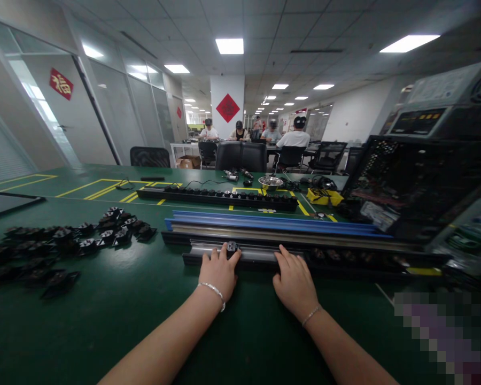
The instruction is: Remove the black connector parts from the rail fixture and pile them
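Note:
A long black rail [256, 255] lies across the green table in front of me. My left hand [219, 270] rests on its left part, fingers curled around a small black socket module [231, 247] seated in the rail. My right hand [294, 278] presses on the rail a little to the right, fingers together and laid over its edge. More black modules [344, 256] sit in the rail further right. Behind it lie blue and grey rails [272, 223].
A pile of loose black modules [64, 246] covers the table at left. A second black strip [220, 198] lies further back, with a metal bowl [270, 182] and a yellow box [324, 197]. An open computer case [417, 182] stands at right. Several people sit at far tables.

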Motion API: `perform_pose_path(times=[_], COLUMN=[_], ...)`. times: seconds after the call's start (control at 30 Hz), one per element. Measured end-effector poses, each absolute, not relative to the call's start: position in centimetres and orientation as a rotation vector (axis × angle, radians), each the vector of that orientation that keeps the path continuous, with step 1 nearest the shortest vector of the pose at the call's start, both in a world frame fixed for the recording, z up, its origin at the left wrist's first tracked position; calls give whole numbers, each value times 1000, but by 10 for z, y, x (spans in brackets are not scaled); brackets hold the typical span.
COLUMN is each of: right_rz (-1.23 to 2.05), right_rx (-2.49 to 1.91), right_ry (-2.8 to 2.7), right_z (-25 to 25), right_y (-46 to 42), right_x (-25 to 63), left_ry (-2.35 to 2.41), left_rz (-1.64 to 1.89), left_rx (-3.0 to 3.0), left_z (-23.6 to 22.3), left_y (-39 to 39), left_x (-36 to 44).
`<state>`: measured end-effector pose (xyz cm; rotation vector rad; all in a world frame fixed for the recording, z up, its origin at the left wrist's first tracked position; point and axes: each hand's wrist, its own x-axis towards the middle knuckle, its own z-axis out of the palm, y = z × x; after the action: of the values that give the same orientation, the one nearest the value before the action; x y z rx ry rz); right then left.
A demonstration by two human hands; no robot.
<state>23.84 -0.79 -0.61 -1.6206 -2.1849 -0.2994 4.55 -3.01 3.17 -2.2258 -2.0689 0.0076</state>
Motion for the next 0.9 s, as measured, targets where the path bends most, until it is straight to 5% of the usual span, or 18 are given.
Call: perform_pose_path(times=[0.9], right_rz=[-254], right_rx=[-1648], right_ry=[-2190], right_z=[-5], right_y=[-7], right_x=[239], left_ry=[-2105], left_rz=[102], left_rx=[-2181], left_z=[36], left_y=[-32], left_x=[5])
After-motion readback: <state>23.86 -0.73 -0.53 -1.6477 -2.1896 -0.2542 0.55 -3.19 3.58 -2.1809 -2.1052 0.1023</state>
